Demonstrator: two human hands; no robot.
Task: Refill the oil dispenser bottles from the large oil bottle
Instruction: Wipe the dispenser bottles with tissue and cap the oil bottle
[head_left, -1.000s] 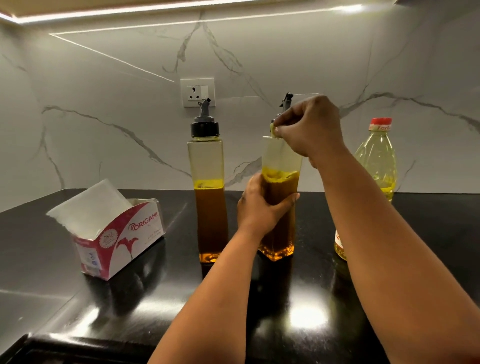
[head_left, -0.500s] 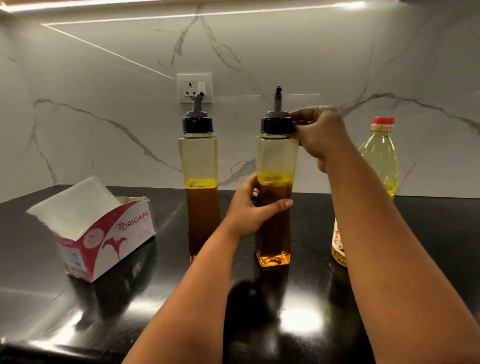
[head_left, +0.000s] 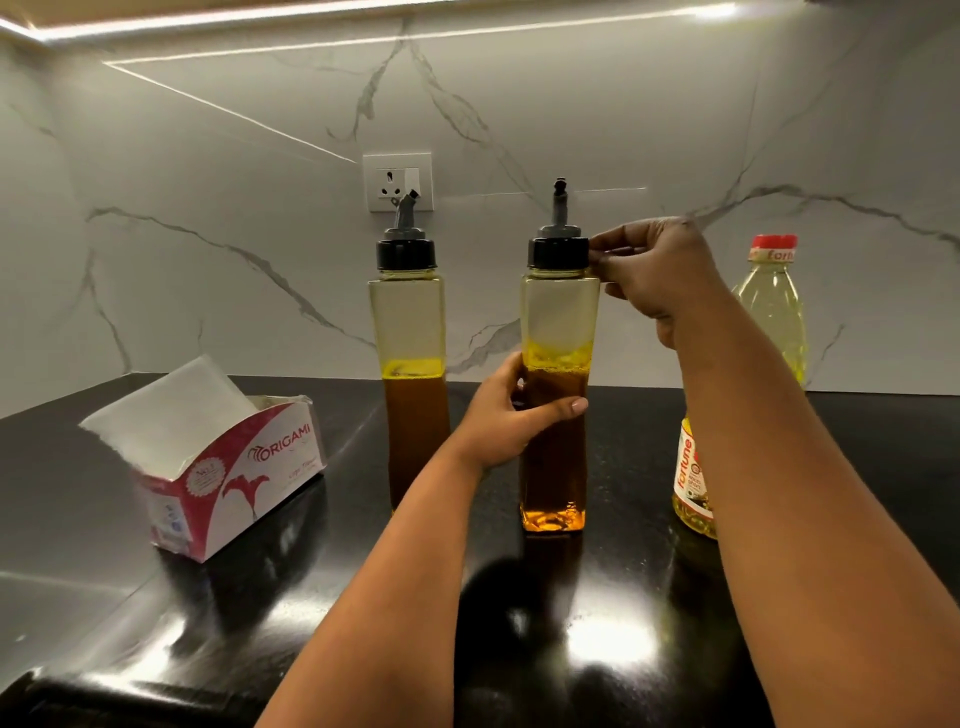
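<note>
Head view: dispenser bottle (head_left: 557, 415) upright, spout up; left hand (head_left: 506, 421) grips body, right hand (head_left: 652, 270) fingers pinch black cap (head_left: 558, 252). Large oil bottle (head_left: 774, 322) reads "fortune"; box (head_left: 234, 478) "ORIGAMI".

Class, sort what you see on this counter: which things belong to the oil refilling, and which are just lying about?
Job: right dispenser bottle, held by left hand; its black cap, touched by right hand; left dispenser bottle; large oil bottle.
Lying about: Origami tissue box; wall socket.
</note>
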